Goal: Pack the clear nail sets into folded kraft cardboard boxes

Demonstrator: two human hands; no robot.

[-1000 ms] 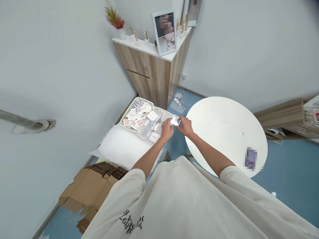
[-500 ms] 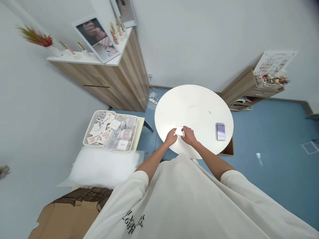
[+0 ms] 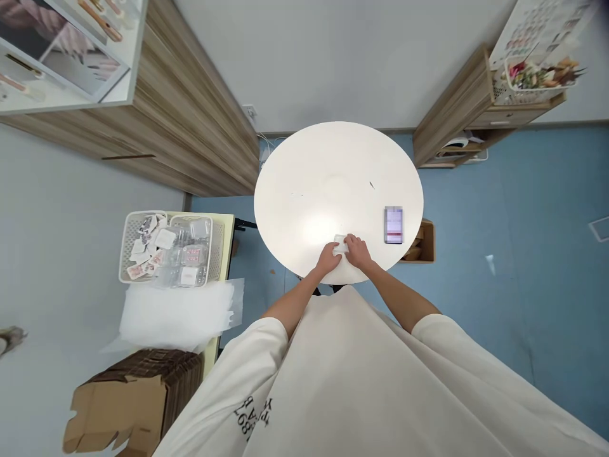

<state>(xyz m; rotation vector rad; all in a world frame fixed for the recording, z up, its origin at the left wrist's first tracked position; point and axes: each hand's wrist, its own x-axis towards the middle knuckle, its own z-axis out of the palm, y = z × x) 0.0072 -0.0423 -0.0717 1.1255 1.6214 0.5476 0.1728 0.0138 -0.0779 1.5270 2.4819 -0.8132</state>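
Observation:
Near the front edge of a round white table, a small white, partly clear square case sits between both hands. My left hand grips its left side with the thumb and fingers. From the right, my right hand closes on its other side, fingers bent over the top edge. The case looks flat on or just above the tabletop; I cannot tell which. What is inside it is too small to make out. A phone with a lit screen lies on the table to the right of my right hand.
On a side table at left stand a basket of printed cards and a basket of clear plastic cases. Before them lie white packing sheets and flattened cardboard boxes. A cardboard box is on the floor at right.
The view has tilted further down and shifted, so the table appears higher and more to the left. Both hands stay on the case, with only slight finger movement.

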